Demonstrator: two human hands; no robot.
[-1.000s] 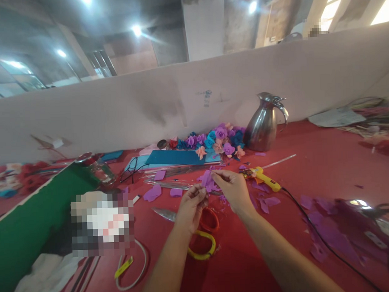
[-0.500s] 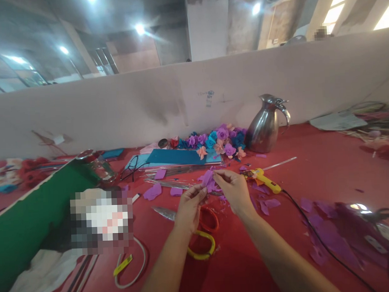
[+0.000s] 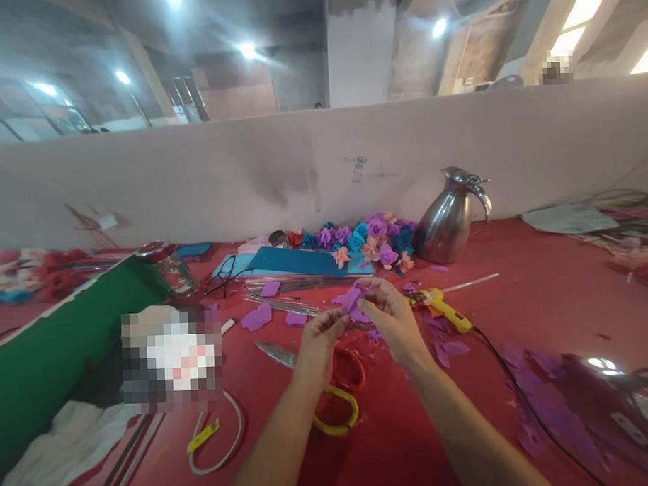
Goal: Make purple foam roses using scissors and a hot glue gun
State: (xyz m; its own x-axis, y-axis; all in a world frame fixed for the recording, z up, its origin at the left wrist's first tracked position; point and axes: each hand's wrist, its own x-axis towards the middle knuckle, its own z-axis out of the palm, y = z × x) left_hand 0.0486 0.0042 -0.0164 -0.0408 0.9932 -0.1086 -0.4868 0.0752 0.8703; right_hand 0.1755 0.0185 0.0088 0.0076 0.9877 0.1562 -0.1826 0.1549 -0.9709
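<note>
Both my hands meet over the middle of the red table (image 3: 543, 299). My left hand (image 3: 317, 340) pinches the lower end of a small purple paper flower (image 3: 352, 301). My right hand (image 3: 393, 316) pinches the flower's petals from the right, fingers curled. Beneath my hands lie scissors (image 3: 337, 384) with a red and a yellow handle loop. A yellow glue gun (image 3: 443, 308) lies just right of my right hand, its black cord (image 3: 526, 399) trailing toward me. Loose purple petal cutouts (image 3: 256, 318) lie left of my hands.
A steel jug (image 3: 449, 217) stands at the back by the white partition (image 3: 194, 184). Finished paper flowers (image 3: 369, 238) and blue paper sheets (image 3: 293, 262) lie beside it. A green roll (image 3: 51, 352), a glass jar (image 3: 170, 269) and purple scraps (image 3: 557, 398) flank the work area.
The view has tilted slightly, so everything sits a little lower in the picture. My hands stay pinched on the purple flower, with my right-hand fingers shifting over its petals.
</note>
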